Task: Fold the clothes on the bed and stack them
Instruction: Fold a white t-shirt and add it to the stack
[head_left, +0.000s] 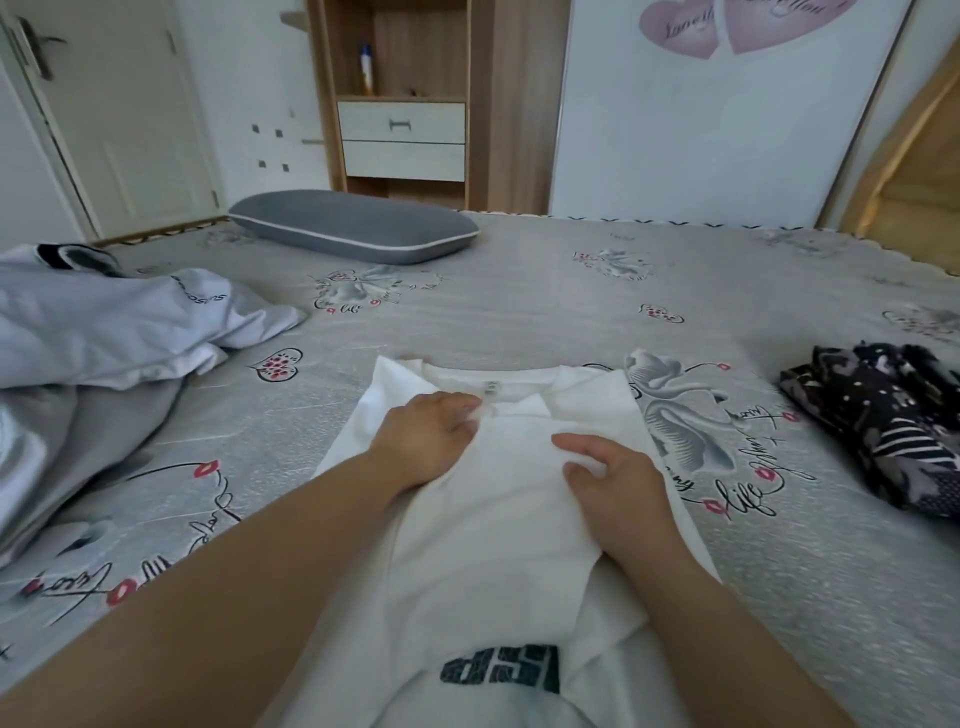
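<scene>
Fingers of the right hand (613, 480) curl into a fold of the white T-shirt (493, 519) at centre frame, pinching the cloth. The left hand (428, 434) lies on the shirt just below the collar, fingers bent onto the fabric near the label; whether it pinches or only presses, I cannot tell. One shirt, then, lies lengthwise on the bed (571, 291), its sides turned in, dark lettering showing at the bottom of the frame, so its fold looks about half done. At the right edge sits one dark patterned garment (883, 426), seemingly folded already. At the left edge a heap of pale clothes (104, 332) waits unfolded; its count is unclear. One grey pillow (353, 226) lies at upper centre. Most of the task seems left.
</scene>
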